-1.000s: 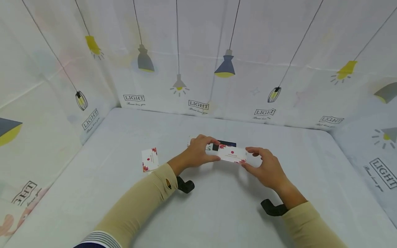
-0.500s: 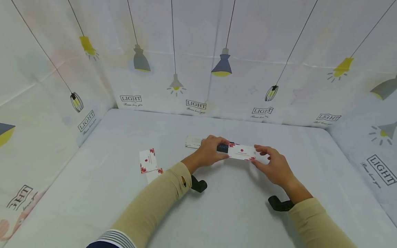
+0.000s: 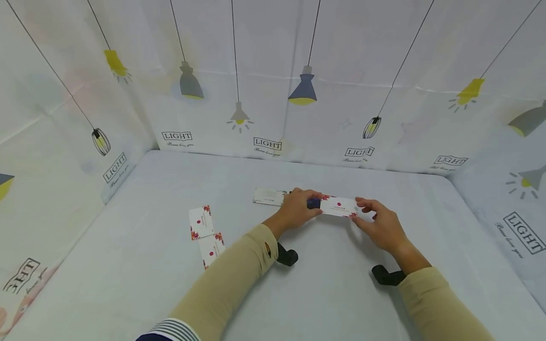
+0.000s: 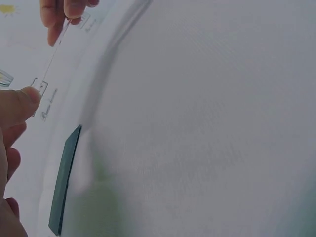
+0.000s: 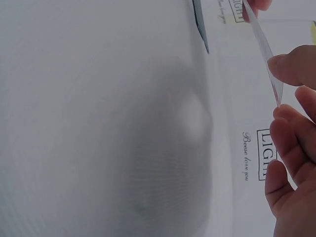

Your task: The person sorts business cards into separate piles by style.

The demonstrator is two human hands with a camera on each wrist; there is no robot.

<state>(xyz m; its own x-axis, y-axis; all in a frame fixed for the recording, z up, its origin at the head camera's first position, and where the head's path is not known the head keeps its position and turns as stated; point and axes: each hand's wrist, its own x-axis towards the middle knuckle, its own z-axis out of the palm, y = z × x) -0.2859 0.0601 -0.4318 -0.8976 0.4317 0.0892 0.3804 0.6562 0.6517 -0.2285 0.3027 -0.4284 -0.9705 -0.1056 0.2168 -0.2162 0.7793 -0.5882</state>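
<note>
A white business card [image 3: 339, 206] with red floral corners and a red dot is held above the table between both hands. My left hand [image 3: 296, 208] pinches its left end with thumb and fingers, and my right hand [image 3: 382, 226] pinches the right end. Seen nearly edge-on, the card [image 5: 266, 57] slants between thumb and fingertips in the right wrist view. In the left wrist view, the left thumb [image 4: 24, 101] presses at its near end. Behind the left hand lies a dark blue card [image 3: 313, 203], partly hidden. Beside that is a white card [image 3: 268, 196] with leafy print.
Two white cards with red floral corners, an upper card [image 3: 201, 222] and a lower card [image 3: 211, 248], lie at the left; the left sleeve [image 3: 239, 274] partly covers the lower one. A patterned cloth wall [image 3: 268, 118] rises behind the white table [image 3: 332, 293].
Both hands have shifted right in the head view, with the white business card between them. The left sleeve has moved off the lower card on the left, and more of the leafy card shows.
</note>
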